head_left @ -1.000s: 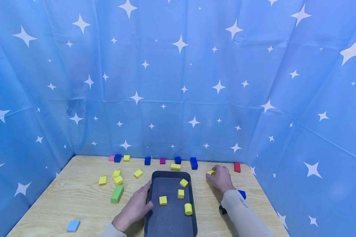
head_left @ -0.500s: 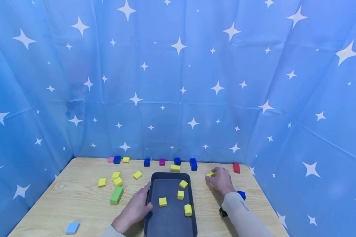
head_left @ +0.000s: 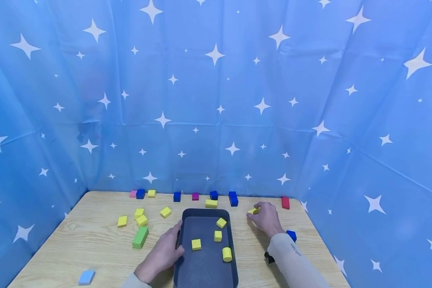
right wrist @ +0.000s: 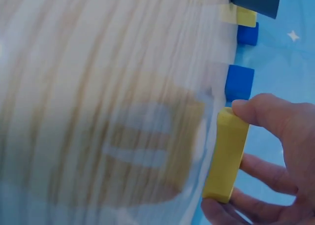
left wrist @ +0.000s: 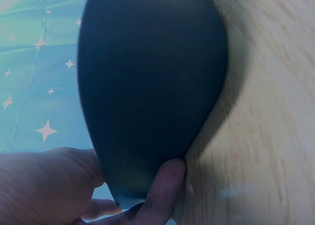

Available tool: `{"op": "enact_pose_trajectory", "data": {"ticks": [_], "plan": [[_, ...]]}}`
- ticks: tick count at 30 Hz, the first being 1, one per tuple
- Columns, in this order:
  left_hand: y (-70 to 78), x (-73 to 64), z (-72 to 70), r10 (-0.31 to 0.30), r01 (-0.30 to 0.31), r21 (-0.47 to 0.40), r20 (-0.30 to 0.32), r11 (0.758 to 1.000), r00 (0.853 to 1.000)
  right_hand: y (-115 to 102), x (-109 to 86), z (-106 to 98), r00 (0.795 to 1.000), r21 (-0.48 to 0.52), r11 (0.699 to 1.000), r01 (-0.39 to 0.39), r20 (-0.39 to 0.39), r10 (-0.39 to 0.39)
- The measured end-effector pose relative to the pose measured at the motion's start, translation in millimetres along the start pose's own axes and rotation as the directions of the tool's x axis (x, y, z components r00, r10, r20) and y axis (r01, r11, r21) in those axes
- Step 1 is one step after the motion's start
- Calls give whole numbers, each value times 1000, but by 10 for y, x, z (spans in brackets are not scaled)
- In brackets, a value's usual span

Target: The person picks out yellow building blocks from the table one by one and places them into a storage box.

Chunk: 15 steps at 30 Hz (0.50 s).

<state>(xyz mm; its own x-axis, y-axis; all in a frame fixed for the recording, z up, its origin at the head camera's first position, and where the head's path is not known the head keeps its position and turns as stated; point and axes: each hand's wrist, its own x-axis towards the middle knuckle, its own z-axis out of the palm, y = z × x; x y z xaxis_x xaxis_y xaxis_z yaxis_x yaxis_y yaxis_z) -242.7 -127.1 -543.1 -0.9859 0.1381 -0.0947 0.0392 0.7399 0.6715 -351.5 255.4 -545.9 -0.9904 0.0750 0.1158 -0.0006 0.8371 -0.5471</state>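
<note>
My left hand [head_left: 164, 249] grips the left wall of the dark grey tray [head_left: 175, 276], its thumb over the rim and its fingers along the outside. The left wrist view shows the tray's outer wall [left wrist: 152, 77] large, with a fingertip against it. Inside the tray lie several yellow blocks, among them a cylinder [head_left: 227, 254] and a cube [head_left: 196, 244]. To the right of the tray, my right hand [head_left: 267, 219] pinches a yellow block [right wrist: 227, 156] between thumb and fingertips, holding it by its two ends. In the head view the hand covers most of that block.
Blue, pink, yellow and magenta blocks line the table's back edge, with a red block [head_left: 285, 203] at the right. Left of the tray are several yellow blocks, a green block [head_left: 140, 237] and a light blue block [head_left: 87, 277]. A blue block [head_left: 291, 235] lies beside my right forearm.
Little differs. The whole head view has shifted slightly; both hands keep their holds on the tray and the yellow block, and the blocks in the tray lie as before.
</note>
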Motion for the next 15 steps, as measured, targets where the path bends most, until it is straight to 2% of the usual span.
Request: {"op": "enact_pose_trajectory", "data": {"ticks": [15], "plan": [[20, -7, -16, -13, 13, 0, 5, 1000, 1000, -314, -34, -46, 1000, 20, 1000, -6, 20, 6]]}}
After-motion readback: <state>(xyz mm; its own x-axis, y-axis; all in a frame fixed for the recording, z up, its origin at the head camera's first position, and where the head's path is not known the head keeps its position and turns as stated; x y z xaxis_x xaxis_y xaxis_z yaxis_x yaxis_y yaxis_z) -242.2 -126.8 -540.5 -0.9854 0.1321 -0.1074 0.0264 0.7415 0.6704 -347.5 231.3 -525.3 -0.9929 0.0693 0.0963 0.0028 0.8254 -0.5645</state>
